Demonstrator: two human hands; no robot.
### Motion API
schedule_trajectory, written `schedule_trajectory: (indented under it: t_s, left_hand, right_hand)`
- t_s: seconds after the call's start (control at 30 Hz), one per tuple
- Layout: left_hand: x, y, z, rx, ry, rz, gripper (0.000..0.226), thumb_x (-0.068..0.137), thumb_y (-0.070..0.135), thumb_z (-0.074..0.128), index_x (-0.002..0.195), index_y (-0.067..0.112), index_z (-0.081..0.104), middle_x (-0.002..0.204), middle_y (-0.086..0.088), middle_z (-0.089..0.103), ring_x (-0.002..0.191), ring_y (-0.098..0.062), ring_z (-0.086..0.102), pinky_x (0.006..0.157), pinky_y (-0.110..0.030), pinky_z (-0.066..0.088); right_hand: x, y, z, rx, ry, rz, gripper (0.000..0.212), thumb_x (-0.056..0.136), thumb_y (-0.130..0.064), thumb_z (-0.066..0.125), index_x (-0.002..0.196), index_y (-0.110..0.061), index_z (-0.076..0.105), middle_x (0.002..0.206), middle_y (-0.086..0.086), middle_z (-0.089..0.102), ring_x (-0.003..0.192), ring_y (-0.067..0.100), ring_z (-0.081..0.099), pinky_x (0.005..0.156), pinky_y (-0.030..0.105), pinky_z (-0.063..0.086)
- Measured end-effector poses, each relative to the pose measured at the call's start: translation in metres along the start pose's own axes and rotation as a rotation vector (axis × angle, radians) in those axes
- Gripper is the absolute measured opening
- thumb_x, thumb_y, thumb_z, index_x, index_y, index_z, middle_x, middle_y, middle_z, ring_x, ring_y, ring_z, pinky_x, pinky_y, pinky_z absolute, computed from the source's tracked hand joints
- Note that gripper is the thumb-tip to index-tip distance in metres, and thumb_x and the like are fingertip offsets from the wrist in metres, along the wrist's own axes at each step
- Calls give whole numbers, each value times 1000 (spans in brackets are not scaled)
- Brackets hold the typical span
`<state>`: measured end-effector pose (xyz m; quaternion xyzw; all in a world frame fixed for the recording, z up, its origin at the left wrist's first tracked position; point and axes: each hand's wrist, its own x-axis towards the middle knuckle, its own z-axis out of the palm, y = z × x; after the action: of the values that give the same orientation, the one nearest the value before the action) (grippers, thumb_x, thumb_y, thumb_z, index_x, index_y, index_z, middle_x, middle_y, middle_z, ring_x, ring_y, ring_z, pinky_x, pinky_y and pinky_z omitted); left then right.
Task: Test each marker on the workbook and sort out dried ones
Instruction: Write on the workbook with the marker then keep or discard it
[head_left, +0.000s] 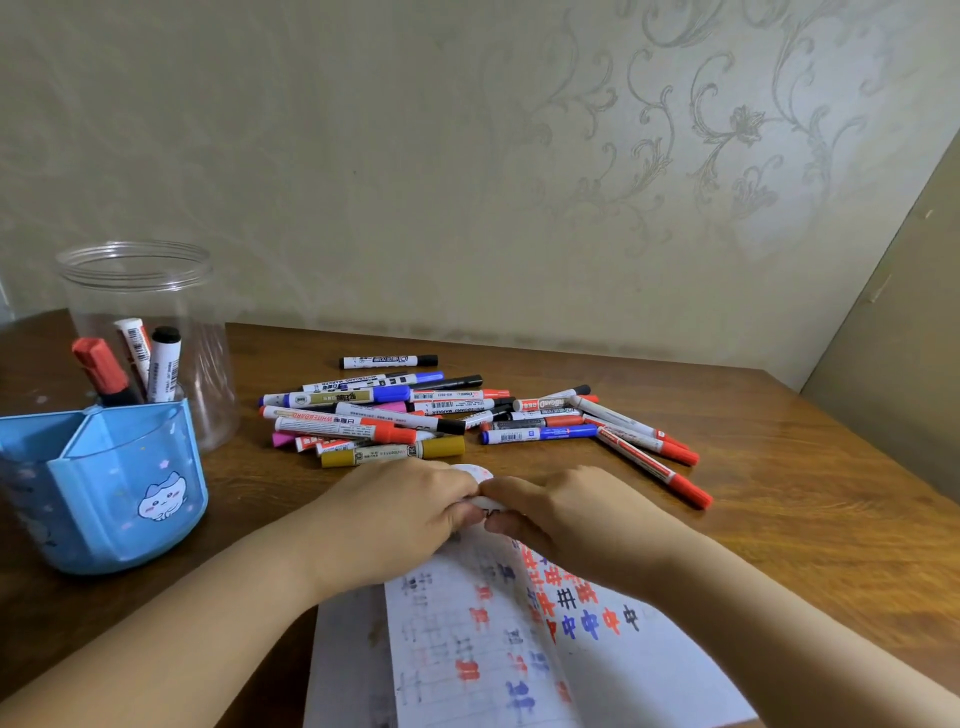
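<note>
Head view showed papered wall (467, 156) behind a brown wooden table (779, 519), the largest things present. Workbook (519, 649) lay open at the near edge, its pages marked with red, blue and black test strokes. Marker pile (441, 415) sat mid-table, apparently untested. Blue holder (104, 493) and clear jar (145, 312) stood at the left edge, a few markers inside. Left hand (395, 514) and right hand (566, 514) met at the workbook's far end, fingers clenched on a small white item, identity unclear. Judged step: uncapping or recapping; next, stroke on paper.

Two hands (410, 512), one workbook (519, 639), one blue holder (111, 499), one clear jar (140, 291).
</note>
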<state>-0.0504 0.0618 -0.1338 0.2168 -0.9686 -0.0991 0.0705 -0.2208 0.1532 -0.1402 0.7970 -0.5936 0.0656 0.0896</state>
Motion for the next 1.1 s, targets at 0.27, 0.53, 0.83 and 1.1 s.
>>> schedule_trajectory:
  t_s: [0.27, 0.53, 0.83, 1.1]
  left_hand:
    - [1, -12, -4, -35, 104, -168, 21, 98, 38, 37, 109, 29, 53, 103, 13, 53, 92, -3, 51, 79, -24, 46]
    - [-2, -14, -2, -94, 159, -214, 35, 98, 33, 40, 132, 27, 46, 114, 13, 39, 100, -2, 45, 84, -17, 40]
    - [2, 2, -7, -103, 190, -169, 22, 95, 30, 50, 115, 26, 57, 109, 10, 51, 100, -4, 48, 86, -21, 43]
    - [12, 53, -8, -30, 260, -4, 19, 93, 41, 49, 99, 24, 54, 94, 8, 57, 82, -9, 54, 70, -27, 47]
  right_hand:
    - [5, 36, 7, 218, -72, 420, 20, 98, -8, 36, 115, -18, 40, 94, -3, 54, 86, 18, 53, 71, 24, 40]
    - [30, 45, 31, 333, -172, 526, 35, 97, -12, 42, 130, -23, 37, 130, 1, 55, 110, 17, 54, 90, 30, 46]
    - [4, 25, -8, 205, 328, 297, 36, 93, -17, 54, 129, -21, 54, 110, -6, 52, 107, 14, 49, 92, 29, 42]
    - [-29, 3, -34, -125, 73, 190, 20, 93, -35, 53, 108, -28, 63, 102, -9, 65, 97, 15, 59, 74, 29, 47]
